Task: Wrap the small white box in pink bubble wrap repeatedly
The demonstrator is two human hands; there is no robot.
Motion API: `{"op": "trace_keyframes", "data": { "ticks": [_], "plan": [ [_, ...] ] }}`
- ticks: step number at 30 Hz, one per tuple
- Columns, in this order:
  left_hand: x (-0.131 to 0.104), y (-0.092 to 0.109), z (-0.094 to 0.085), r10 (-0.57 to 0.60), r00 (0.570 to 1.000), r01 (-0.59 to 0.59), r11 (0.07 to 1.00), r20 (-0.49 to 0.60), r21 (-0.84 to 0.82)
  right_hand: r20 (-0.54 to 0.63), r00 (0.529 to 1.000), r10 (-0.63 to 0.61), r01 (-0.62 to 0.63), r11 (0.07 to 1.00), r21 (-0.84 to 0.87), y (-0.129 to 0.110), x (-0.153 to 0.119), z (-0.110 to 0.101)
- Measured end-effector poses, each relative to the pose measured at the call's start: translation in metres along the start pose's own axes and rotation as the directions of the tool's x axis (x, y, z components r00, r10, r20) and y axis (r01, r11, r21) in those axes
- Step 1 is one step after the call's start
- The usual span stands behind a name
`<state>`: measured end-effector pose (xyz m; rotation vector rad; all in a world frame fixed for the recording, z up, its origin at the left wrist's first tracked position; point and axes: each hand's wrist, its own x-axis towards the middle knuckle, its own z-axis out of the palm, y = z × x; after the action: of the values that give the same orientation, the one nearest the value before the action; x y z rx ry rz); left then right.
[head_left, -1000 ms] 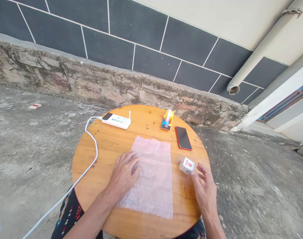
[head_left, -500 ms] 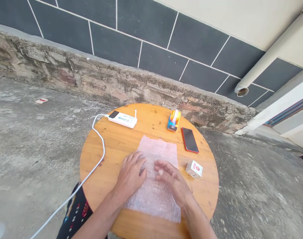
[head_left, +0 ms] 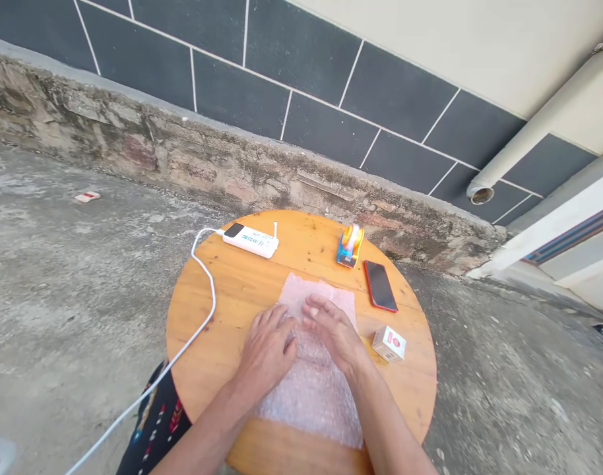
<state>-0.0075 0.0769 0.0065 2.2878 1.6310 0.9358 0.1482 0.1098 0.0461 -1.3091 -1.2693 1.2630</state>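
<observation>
A pinkish sheet of bubble wrap [head_left: 316,402] lies flat on the round wooden table [head_left: 207,369]. My left hand [head_left: 266,346] rests on its left edge with the fingers stretched out. Over the upper middle of the sheet is my right hand [head_left: 334,330], its fingers loosely curved and apart, holding nothing. Right of my right hand sits a small white box [head_left: 389,344] with a red mark. Beyond it lies a phone [head_left: 380,285] in a red case. A yellow and blue tape dispenser [head_left: 349,246] stands near the far edge.
A white power bank [head_left: 251,240] lies at the far left of the table. Its white cable [head_left: 210,284] runs over the left edge toward me. Behind the table is a stone wall base [head_left: 222,171]; a pipe [head_left: 509,145] slants down at the right.
My right hand has moved slightly forward over the bubble wrap, away from me. My left hand stays at the sheet's left edge. The camera view has shifted a little.
</observation>
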Motion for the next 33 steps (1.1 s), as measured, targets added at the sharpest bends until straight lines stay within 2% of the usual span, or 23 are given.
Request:
{"op": "trace_keyframes", "data": {
  "ticks": [3,6,10,14,16,20,23,26,33],
  "plan": [
    [0.0,0.0,0.0,-0.003,1.0,0.003,1.0,-0.005,0.001,-0.157,0.988,-0.009,0.003,0.999,-0.041,0.002,0.013,-0.019],
    [0.0,-0.001,0.001,-0.009,1.0,0.009,1.0,-0.007,-0.011,-0.294,0.953,-0.068,0.042,0.995,-0.094,-0.006,-0.002,-0.051],
    [-0.001,-0.002,0.001,0.005,1.0,-0.005,0.999,-0.008,-0.036,-0.289,0.921,-0.261,0.15,0.922,-0.357,-0.019,-0.045,-0.091],
    [-0.002,-0.004,0.001,0.006,1.0,-0.008,0.997,-0.027,-0.073,-0.402,0.861,-0.31,0.067,0.854,-0.516,-0.009,-0.068,-0.124],
    [-0.002,-0.005,0.001,-0.01,0.999,0.006,0.996,-0.04,-0.085,-0.413,0.858,-0.306,0.036,0.838,-0.545,0.005,-0.07,-0.135],
    [-0.001,-0.006,0.001,-0.047,0.996,0.042,0.996,-0.072,-0.08,-0.398,0.883,-0.247,0.036,0.883,-0.468,0.034,-0.066,-0.138],
    [0.0,-0.007,0.002,-0.055,0.996,0.051,0.997,-0.072,-0.058,-0.413,0.876,-0.249,0.07,0.913,-0.402,0.047,-0.063,-0.134],
    [0.0,-0.008,0.003,-0.043,0.998,0.041,0.999,-0.055,-0.031,-0.437,0.861,-0.259,0.094,0.926,-0.365,0.053,-0.063,-0.132],
    [-0.001,-0.009,0.006,-0.027,0.999,0.027,1.0,-0.034,0.0,-0.443,0.866,-0.23,0.085,0.943,-0.322,0.057,-0.064,-0.134]
  ]
}}
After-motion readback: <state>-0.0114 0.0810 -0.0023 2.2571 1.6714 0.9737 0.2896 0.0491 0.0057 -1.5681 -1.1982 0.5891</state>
